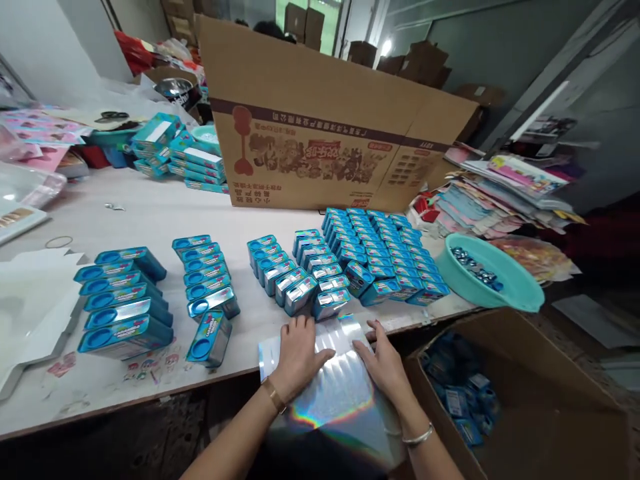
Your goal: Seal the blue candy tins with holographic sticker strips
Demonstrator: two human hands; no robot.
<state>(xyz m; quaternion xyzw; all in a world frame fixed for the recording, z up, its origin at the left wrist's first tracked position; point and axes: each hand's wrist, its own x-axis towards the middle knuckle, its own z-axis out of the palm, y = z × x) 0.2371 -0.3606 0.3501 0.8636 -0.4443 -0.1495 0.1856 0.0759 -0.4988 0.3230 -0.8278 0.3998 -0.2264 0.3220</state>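
A shiny, rainbow-reflecting film sheet (pixel 336 390) lies partly on the table's front edge and extends down towards my lap. Pale rectangular patches show along its far end. My left hand (pixel 299 353) rests on the sheet, fingers laid forward and thumb stretched inward. At the sheet's right edge is my right hand (pixel 384 363), its thumb on top and its other fingers bent around the side, partly hidden. Just beyond the sheet stand blue boxes (pixel 333 298) with shiny strips across their tops. Others, like this blue box (pixel 209 339), stand to the left.
Rows of blue boxes (pixel 385 257) fill the right of the table, beside a turquoise basin (pixel 525 293) holding small shiny pieces. A large cardboard panel (pixel 330 80) stands behind. Below right is an open carton (pixel 545 400) with blue items inside. White packaging (pixel 37 300) lies left.
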